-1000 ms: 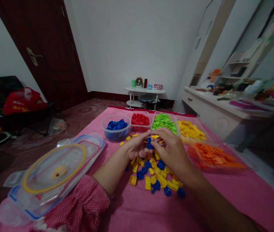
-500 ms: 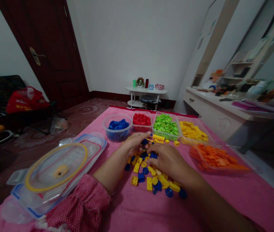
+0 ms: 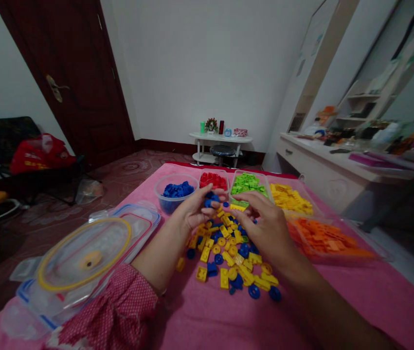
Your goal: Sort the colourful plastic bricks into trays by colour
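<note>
A loose pile of yellow and blue toy bricks lies on the pink cloth in front of me. My left hand is raised above the pile's far edge, fingers curled around several blue bricks. My right hand hovers beside it over the pile, fingers pinched on a yellow brick. Just behind my hands stand a round tub of blue bricks, then tubs of red bricks and green bricks.
Tubs of yellow bricks and orange bricks line the right side. Stacked clear lids lie at the left. A dresser stands right, a small white table by the far wall, a dark door left.
Both hands have lifted off the pile and moved toward the tubs, the left with blue bricks, the right with a yellow one. More of the pile now shows.
</note>
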### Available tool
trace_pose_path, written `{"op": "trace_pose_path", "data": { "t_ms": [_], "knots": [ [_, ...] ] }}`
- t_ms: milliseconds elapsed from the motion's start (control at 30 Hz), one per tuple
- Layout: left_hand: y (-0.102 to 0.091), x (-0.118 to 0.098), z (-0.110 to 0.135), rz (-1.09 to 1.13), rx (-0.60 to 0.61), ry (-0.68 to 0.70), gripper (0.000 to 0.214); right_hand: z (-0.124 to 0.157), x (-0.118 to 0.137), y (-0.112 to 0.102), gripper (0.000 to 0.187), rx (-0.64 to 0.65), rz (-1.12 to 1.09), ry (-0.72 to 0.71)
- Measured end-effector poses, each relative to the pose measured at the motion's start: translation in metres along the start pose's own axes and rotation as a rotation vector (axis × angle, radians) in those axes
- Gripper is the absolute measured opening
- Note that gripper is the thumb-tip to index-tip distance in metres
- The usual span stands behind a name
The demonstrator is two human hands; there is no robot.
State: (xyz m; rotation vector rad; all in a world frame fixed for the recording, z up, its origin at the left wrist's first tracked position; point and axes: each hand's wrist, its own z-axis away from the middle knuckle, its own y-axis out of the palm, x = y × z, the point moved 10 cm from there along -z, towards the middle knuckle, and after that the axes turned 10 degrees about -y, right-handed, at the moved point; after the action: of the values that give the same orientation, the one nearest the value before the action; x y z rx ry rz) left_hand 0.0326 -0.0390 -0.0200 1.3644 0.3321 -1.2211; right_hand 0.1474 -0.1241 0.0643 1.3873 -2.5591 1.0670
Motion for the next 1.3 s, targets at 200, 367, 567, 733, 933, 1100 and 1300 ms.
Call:
{"op": "trace_pose_path", "data": {
  "t_ms": [200,367,567,733,933,1100,1300],
  "knots": [
    [-0.078,-0.091,0.033,-0.257,-0.566,0.607,0.035,0.004,0.000,0.015,0.021,0.098,-0.011,0.019],
    [-0.071,-0.097,0.042,-0.864,-0.755,0.745,0.041,0.025,0.012,0.060,0.020,0.351,-0.052,0.016],
    [-0.051,-0.097,0.050,-0.929,-0.747,0.811,0.039,0.048,0.068,0.104,0.053,0.644,-0.165,-0.202],
    [-0.046,-0.100,0.055,-0.880,-0.723,0.865,0.033,0.031,0.092,0.132,0.050,0.700,-0.047,-0.362],
    [-0.042,-0.098,0.056,-0.916,-0.715,0.862,0.028,0.019,0.073,0.186,0.041,0.770,0.063,-0.481],
    [-0.048,-0.097,0.054,-0.964,-0.764,0.830,0.028,0.021,0.031,0.173,0.039,0.832,0.112,-0.313],
    [-0.050,-0.094,0.049,-0.889,-0.728,0.818,0.028,0.009,-0.010,0.131,0.060,0.947,0.176,-0.063]
  ]
}}
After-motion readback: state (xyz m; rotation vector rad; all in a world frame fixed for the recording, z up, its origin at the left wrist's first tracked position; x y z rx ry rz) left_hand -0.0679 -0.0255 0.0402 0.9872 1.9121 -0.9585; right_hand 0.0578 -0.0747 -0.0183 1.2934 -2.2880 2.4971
